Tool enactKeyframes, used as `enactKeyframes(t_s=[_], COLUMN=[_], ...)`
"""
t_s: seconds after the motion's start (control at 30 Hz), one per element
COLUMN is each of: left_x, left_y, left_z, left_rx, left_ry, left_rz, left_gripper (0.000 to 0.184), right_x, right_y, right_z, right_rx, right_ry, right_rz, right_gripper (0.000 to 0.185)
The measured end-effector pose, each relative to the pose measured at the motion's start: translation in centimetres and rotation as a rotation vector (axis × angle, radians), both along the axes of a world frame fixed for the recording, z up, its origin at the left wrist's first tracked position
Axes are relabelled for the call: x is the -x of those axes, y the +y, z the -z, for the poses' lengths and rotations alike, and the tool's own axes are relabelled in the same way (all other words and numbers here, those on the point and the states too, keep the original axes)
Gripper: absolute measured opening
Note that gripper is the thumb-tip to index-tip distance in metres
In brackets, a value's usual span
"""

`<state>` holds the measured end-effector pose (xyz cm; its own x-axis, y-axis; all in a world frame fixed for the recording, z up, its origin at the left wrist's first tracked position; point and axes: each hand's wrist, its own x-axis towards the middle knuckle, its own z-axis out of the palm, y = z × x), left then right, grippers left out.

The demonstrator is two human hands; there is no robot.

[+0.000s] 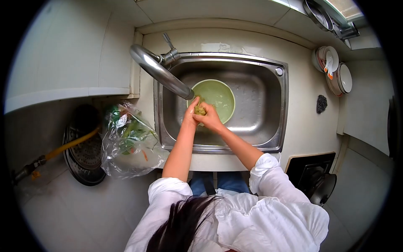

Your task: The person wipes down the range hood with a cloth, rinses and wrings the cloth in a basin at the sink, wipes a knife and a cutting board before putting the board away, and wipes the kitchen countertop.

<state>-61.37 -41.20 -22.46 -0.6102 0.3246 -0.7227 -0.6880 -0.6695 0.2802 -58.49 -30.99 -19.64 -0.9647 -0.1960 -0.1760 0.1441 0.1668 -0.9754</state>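
Both of my hands are together over the near left side of a pale green basin (228, 98), which sits in the steel sink (260, 84) with water in it. Between them is a yellow-green clump of vegetable (200, 109), its exact kind unclear. My left hand (191, 111) closes on the clump from the left, and my right hand (212, 120) wraps it from the right. Just above my fingers is the spout of the curved faucet (155, 69). Whether water runs from it I cannot tell.
A clear plastic bag (126, 147) with green vegetables lies left of the sink. On the right counter stand stacked bowls (345, 78) with white spoons (329, 63), and a dark scouring pad (321, 103). A pan (317, 16) is at the back right corner.
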Motion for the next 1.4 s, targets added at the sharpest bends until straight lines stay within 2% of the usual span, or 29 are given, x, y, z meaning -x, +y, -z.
enactKeyframes(t_s=[0.03,0.13,0.2,0.27,0.3,0.33,0.4,0.47,0.5,0.53,0.6,0.63,0.67,0.73,0.77,0.8,0.83,0.87,0.9,0.93,1.0,1.1,1.13,1.17,1.2,1.27,1.3,1.33,1.4], left_x=[0.0,-0.3,-0.6,-0.6,-0.8,-1.1,-1.7,-2.5,-2.8,-3.1,-3.4,-3.2,-3.1,-3.0,-2.7,-2.2,-2.0,-1.7,-1.3,-0.7,0.0,-0.4,-0.6,-0.7,-0.7,-1.1,-1.3,-1.5,-1.8], left_y=[0.2,0.4,0.6,1.6,2.3,2.5,1.9,1.7,0.8,0.7,0.8,1.0,1.2,1.5,1.6,1.8,1.6,1.4,1.2,0.7,-0.4,0.0,0.2,0.4,0.8,1.5,2.1,2.9,3.6], left_z=[0.1,1.4,2.4,1.1,0.6,0.7,1.4,-0.3,0.3,0.1,-0.2,0.1,0.4,0.6,0.6,0.5,2.3,4.2,5.6,5.7,5.8,4.1,3.9,3.6,3.3,2.7,3.0,1.5,-1.4], left_rx=[0.0,0.175,0.254,0.349,0.366,0.385,0.402,0.363,0.396,0.398,0.446,0.444,0.401,0.359,0.311,0.261,0.259,0.13,-0.002,-0.007,-0.077,0.034,0.063,0.012,0.013,0.027,0.282,0.285,0.354], left_ry=[0.0,0.063,0.057,0.03,-0.042,-0.112,-0.109,0.052,0.05,0.049,0.031,0.036,0.009,-0.022,-0.07,-0.117,-0.114,-0.068,-0.024,-0.024,-0.098,-0.018,0.059,0.17,0.172,0.024,-0.047,-0.05,-0.062], left_rz=[0.002,-0.054,-0.152,-0.124,-0.162,-0.198,-0.173,-0.184,-0.065,-0.067,0.052,0.055,0.061,0.067,0.011,-0.044,-0.04,-0.096,-0.154,-0.153,-0.057,-0.068,-0.055,-0.081,-0.082,-0.205,-0.249,-0.251,-0.197], left_gripper=[0.032,0.025,0.022,0.024,0.026,0.027,0.03,0.034,0.048,0.048,0.063,0.063,0.067,0.072,0.066,0.06,0.06,0.054,0.049,0.049,0.039,0.027,0.02,0.019,0.019,0.025,0.033,0.033,0.036], right_x=[-0.2,0.2,0.8,1.8,2.8,3.2,4.1,4.5,4.5,4.1,2.7,2.1,1.9,3.0,3.0,3.1,3.3,3.4,2.8,2.1,0.7,-0.3,-0.2,-0.1,0.1,0.8,1.9,2.5,3.3], right_y=[-0.3,-0.5,-0.6,-0.3,0.8,1.5,2.3,3.5,3.8,3.9,4.0,3.3,4.2,5.5,4.7,4.0,3.4,3.0,2.3,1.5,0.8,0.4,0.4,0.3,0.3,0.5,1.1,1.8,3.3], right_z=[-0.9,-1.6,-0.5,1.1,2.3,3.3,5.3,7.0,7.8,8.8,11.3,12.4,13.4,7.1,8.0,9.0,9.5,9.9,7.9,5.7,0.8,-3.3,-3.3,-3.0,-2.6,0.0,0.6,1.6,4.1], right_rx=[-0.081,-0.198,-0.255,-0.333,-0.572,-0.571,-0.611,-0.651,-0.688,-0.686,-0.75,-0.719,-0.722,-0.703,-0.73,-0.731,-0.523,-0.312,-0.113,0.085,0.123,0.005,0.007,-0.119,-0.243,-0.243,-0.342,-0.44,-0.51], right_ry=[0.294,0.177,0.269,0.492,0.545,0.545,0.339,0.325,0.313,0.314,0.183,0.308,0.309,0.217,0.084,0.085,-0.134,-0.348,-0.385,-0.426,-0.123,0.0,0.002,0.091,0.18,0.168,0.265,0.362,0.34], right_rz=[0.044,0.033,0.085,0.249,0.09,0.092,0.131,0.234,0.337,0.335,0.111,-0.018,-0.017,-0.273,-0.022,-0.02,-0.022,-0.022,0.024,0.07,0.083,-0.018,-0.015,-0.003,0.007,0.015,0.089,0.164,0.116], right_gripper=[0.023,0.026,0.024,0.029,0.029,0.029,0.027,0.02,0.017,0.017,0.023,0.035,0.035,0.039,0.041,0.041,0.037,0.035,0.034,0.032,0.026,0.022,0.022,0.022,0.023,0.025,0.027,0.034,0.033])
